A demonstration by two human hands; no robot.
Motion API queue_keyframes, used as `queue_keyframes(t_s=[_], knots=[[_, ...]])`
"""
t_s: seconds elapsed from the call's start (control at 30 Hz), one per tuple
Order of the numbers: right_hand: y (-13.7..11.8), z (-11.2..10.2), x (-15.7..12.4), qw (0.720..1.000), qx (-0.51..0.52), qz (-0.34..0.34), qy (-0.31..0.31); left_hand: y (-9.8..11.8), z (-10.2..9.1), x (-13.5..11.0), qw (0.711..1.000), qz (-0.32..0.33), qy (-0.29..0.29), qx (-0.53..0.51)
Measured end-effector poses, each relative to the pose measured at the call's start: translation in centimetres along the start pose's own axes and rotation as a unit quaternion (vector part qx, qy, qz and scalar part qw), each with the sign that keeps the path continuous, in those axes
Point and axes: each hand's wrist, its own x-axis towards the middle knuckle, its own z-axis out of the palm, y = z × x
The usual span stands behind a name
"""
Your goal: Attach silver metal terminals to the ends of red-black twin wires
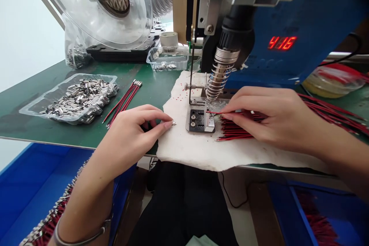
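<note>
My left hand point(137, 126) pinches a small metal sleeve point(173, 123) between thumb and fingers, just left of a metal fixture block point(198, 118). My right hand point(269, 117) pinches a thin red-and-black wire point(215, 113) whose tip points at the fixture, under a soldering-iron holder with a coiled spring point(217, 75). Beneath my right hand lies a bundle of red-and-black wires point(235, 130) on a white cloth point(187, 146).
A clear tray of metal sleeves point(77, 98) and several finished wires point(122, 103) lie on the green table at left. A blue machine with red display point(281, 42) stands behind. A clear reel point(109, 4) sits at back left. Blue bins point(25, 188) sit below the table edge.
</note>
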Motion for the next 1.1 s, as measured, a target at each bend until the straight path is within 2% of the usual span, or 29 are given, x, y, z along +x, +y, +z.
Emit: queue_keyframes(t_s=[0.4, 0.5, 0.6, 0.7, 0.93, 1.1], knots=[[-0.1, -0.1, 0.2, 1.000, -0.001, 0.009, -0.002, -0.7, -0.3, 0.8, 0.999, 0.018, -0.036, 0.024], [-0.2, 0.1, 0.2, 1.000, 0.005, 0.020, 0.002, -0.3, 0.1, 0.8, 0.999, 0.029, 0.002, 0.019], [-0.4, 0.2, 0.2, 0.999, 0.005, 0.036, 0.004, 0.7, 1.1, 0.6, 0.997, -0.008, 0.074, -0.028], [-0.5, 0.3, 0.3, 0.998, 0.005, 0.061, 0.007, 2.1, 2.3, 0.6, 0.986, -0.040, 0.110, -0.117], [-0.5, 0.7, 0.4, 0.994, 0.037, 0.102, 0.019, 4.8, 4.6, 1.4, 0.948, -0.038, 0.118, -0.293], [-0.5, 0.5, 0.5, 0.991, 0.050, 0.123, 0.015, 4.7, 5.5, 1.3, 0.949, -0.061, 0.095, -0.294]])
